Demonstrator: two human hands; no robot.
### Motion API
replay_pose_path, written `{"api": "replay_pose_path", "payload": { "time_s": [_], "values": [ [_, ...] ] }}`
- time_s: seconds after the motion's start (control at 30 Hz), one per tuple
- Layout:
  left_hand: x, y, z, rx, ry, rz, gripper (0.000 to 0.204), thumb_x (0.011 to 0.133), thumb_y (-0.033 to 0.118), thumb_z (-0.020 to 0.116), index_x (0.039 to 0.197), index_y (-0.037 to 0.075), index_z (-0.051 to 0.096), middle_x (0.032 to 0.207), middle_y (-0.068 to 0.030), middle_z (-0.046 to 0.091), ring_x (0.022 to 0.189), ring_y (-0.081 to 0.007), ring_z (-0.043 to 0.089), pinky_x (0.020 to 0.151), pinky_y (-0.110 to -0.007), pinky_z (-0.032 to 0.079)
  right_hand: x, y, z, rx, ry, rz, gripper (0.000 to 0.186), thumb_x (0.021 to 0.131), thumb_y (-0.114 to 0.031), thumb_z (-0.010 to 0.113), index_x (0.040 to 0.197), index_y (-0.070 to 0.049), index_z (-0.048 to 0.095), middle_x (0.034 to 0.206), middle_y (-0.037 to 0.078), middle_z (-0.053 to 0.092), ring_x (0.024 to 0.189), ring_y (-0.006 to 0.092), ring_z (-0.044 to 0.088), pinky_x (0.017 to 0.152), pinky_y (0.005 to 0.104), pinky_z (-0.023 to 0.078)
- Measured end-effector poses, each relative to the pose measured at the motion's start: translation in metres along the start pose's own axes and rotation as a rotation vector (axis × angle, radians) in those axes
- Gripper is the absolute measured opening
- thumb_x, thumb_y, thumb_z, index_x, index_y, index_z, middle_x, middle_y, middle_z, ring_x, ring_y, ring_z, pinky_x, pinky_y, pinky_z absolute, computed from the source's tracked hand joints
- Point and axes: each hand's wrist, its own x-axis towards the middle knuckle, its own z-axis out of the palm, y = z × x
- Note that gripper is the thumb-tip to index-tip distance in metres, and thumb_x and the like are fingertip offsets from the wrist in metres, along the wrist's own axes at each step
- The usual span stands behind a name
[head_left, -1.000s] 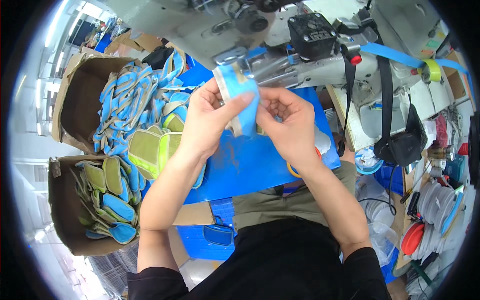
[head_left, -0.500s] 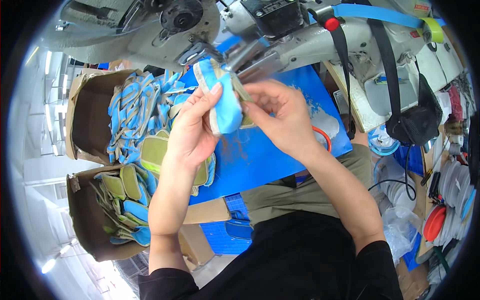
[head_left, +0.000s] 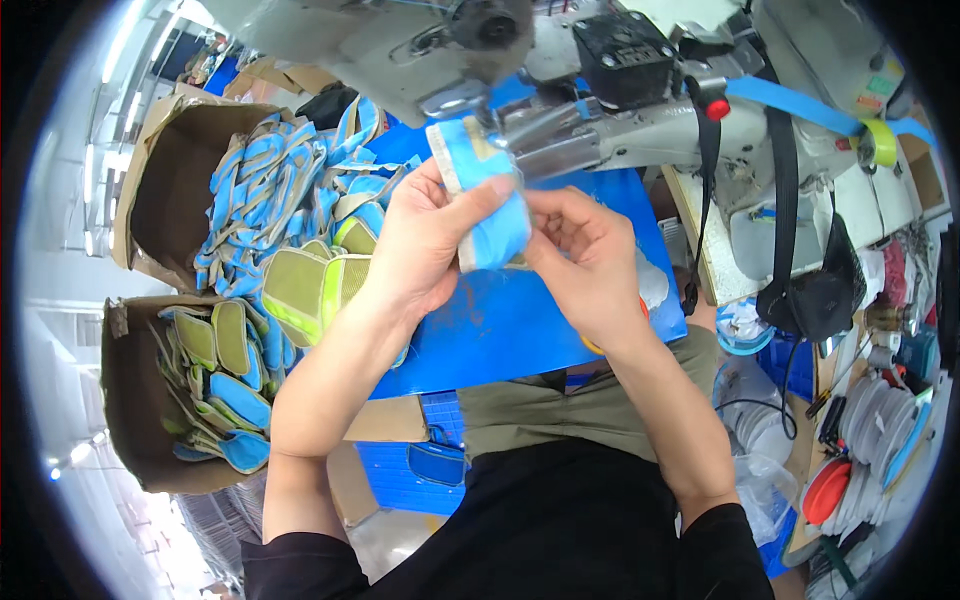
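Note:
A small blue fabric piece with beige edging (head_left: 500, 238) is held up in front of the sewing machine head (head_left: 560, 130). My left hand (head_left: 425, 240) grips it from the left, thumb across its blue face and the fingers behind. Thumb and bent fingers of my right hand (head_left: 588, 262) are closed at the piece's right edge, where the pinched part is largely hidden. Below both hands lies the blue tabletop (head_left: 500, 335). Beside my left forearm sit several green-and-blue padded pieces (head_left: 300, 285).
At the left, one cardboard box (head_left: 165, 190) stands by a heap of blue strips with beige edging (head_left: 265, 190); a second box (head_left: 125, 400) contains green and blue pieces. Black straps (head_left: 780, 170) hang at the right near a black pouch (head_left: 815, 300). White spools (head_left: 880, 420) stand farther right.
The fabric piece has turned so more of its blue face shows, and its olive edge is now mostly hidden. Both hands still hold it. The whole view has shifted slightly.

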Motion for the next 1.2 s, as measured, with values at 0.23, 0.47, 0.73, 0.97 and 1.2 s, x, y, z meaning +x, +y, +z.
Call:
{"api": "replay_pose_path", "payload": {
  "time_s": [0.23,0.47,0.73,0.97,1.2],
  "values": [
    [0.003,0.011,0.002,-0.021,-0.018,-0.076,0.020,0.092,0.007,0.077,0.110,0.002,0.068,0.098,-0.0060,0.074,0.082,-0.0136,0.073,0.071,-0.029,0.060,-0.001,-0.024,0.004,0.107,-0.043,0.125,0.024,0.098,0.001,0.068,0.122,0.006,0.067,0.104,0.007,0.073,0.094,0.0096,0.068,0.081,0.0247,0.055],
    [0.008,0.013,-0.001,-0.012,-0.044,-0.084,0.023,0.094,0.014,0.078,0.112,0.003,0.068,0.098,-0.0044,0.074,0.084,-0.0115,0.072,0.075,-0.028,0.059,0.013,-0.033,0.003,0.084,-0.032,0.136,0.026,0.094,0.002,0.067,0.120,0.007,0.069,0.094,0.005,0.074,0.083,0.0074,0.068,0.072,0.0225,0.055],
    [-0.026,0.009,0.004,0.010,0.024,-0.091,0.021,0.099,0.022,0.074,0.109,0.004,0.074,0.099,-0.0042,0.076,0.089,-0.0117,0.072,0.082,-0.030,0.059,0.002,-0.028,-0.007,-0.194,0.011,0.011,0.025,0.081,-0.008,0.078,0.104,-0.001,0.077,0.082,0.005,0.075,0.076,0.0115,0.070,0.066,0.0278,0.053],
    [-0.028,0.011,0.004,-0.146,-0.036,-0.196,0.024,0.101,0.018,0.069,0.120,0.003,0.067,0.109,-0.0067,0.075,0.095,-0.0146,0.074,0.087,-0.031,0.059,0.000,-0.023,-0.007,-0.280,0.028,-0.094,0.021,0.079,-0.013,0.078,0.096,-0.001,0.075,0.081,0.010,0.075,0.075,0.0177,0.072,0.069,0.0319,0.055],
    [-0.031,0.007,0.008,-0.347,0.072,-0.304,0.023,0.103,0.019,0.066,0.121,0.004,0.067,0.108,-0.0062,0.075,0.096,-0.0167,0.073,0.088,-0.033,0.060,-0.003,-0.026,-0.005,-0.226,0.033,-0.151,0.031,0.081,-0.007,0.074,0.111,-0.004,0.070,0.072,0.004,0.066,0.068,0.0114,0.064,0.063,0.0273,0.051]
  ]
}}
